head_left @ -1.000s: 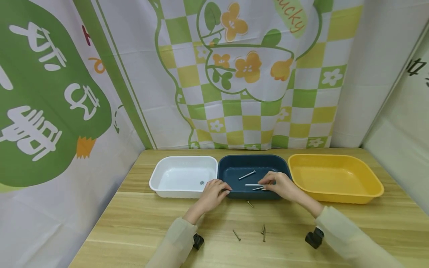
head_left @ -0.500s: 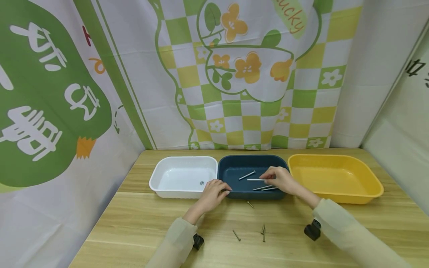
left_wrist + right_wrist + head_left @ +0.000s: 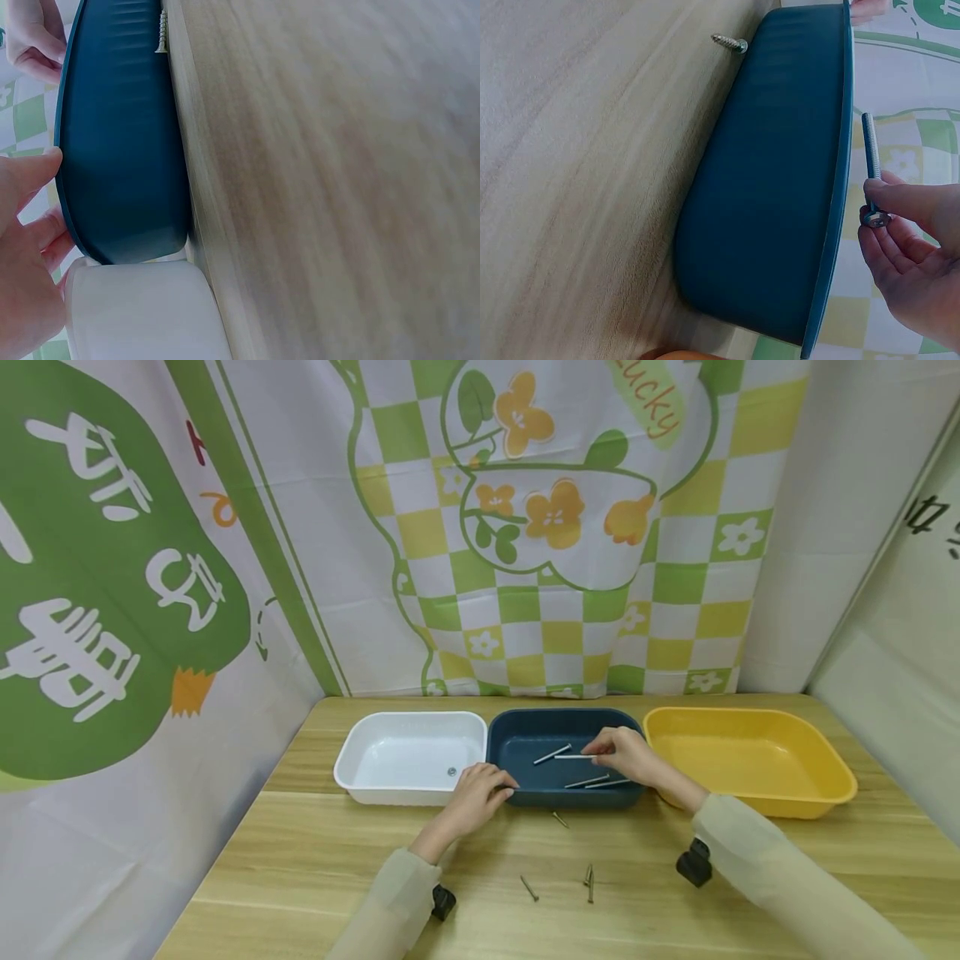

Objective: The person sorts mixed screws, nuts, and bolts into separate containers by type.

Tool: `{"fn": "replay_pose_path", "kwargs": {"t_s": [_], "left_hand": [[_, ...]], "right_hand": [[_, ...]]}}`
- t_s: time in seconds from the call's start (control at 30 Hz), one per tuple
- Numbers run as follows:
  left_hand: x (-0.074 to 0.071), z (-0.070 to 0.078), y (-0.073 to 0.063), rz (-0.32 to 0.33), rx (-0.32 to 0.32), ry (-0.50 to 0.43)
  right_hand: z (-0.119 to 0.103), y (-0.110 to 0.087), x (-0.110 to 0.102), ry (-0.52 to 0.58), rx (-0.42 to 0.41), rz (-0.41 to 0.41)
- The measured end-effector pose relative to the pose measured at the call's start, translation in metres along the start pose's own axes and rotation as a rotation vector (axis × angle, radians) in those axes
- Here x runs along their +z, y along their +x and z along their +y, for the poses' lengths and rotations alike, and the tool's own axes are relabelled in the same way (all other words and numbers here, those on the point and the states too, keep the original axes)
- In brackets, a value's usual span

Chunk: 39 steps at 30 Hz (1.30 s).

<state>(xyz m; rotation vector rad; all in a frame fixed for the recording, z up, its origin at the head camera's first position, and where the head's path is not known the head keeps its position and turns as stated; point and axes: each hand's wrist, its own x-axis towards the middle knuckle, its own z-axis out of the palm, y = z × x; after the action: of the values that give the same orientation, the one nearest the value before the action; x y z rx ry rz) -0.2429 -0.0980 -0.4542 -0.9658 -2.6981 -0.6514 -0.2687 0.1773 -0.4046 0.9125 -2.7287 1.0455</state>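
Observation:
My right hand (image 3: 630, 756) pinches a silver bolt (image 3: 570, 757) between thumb and fingers, close to its hex head, over the dark blue tray (image 3: 525, 797). In the right wrist view the bolt's threaded shank (image 3: 871, 146) points away from the fingers, beyond the tray's rim. Three more bolts lie in that tray: one (image 3: 552, 754) towards the back, another (image 3: 587, 782) near the front, and a third (image 3: 611, 783) beside it. My left hand (image 3: 480, 793) holds the front left corner of the dark blue tray, its thumb (image 3: 46, 161) against the rim in the left wrist view.
A white tray (image 3: 420, 796) stands left of the dark blue one, with a small metal nut (image 3: 452, 772) inside. To the right is a yellow tray (image 3: 750, 803). Several brassy screws lie on the wooden table (image 3: 300, 877) in front, one screw (image 3: 560, 819) close to the dark blue tray.
My right hand has lifted one bolt slightly up and back, leaving two bolts lying at the tray's front. My left hand has stayed at the rim.

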Motion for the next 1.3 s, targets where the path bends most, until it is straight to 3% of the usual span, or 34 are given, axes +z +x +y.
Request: {"fn": "replay_pose_path", "kwargs": {"t_s": [0.57,0.87,1.3], "left_hand": [[-0.001,0.001,0.000,-0.011,-0.007,0.001],[-0.002,0.000,0.000,-0.024,-0.013,0.000],[-0.003,0.002,0.001,-0.047,-0.040,-0.013]], "right_hand": [[0.006,0.010,0.004,-0.002,0.046,-0.044],[0.007,0.014,0.010,-0.027,0.131,-0.019],[0.008,-0.006,0.003,0.030,0.111,0.011]]}}
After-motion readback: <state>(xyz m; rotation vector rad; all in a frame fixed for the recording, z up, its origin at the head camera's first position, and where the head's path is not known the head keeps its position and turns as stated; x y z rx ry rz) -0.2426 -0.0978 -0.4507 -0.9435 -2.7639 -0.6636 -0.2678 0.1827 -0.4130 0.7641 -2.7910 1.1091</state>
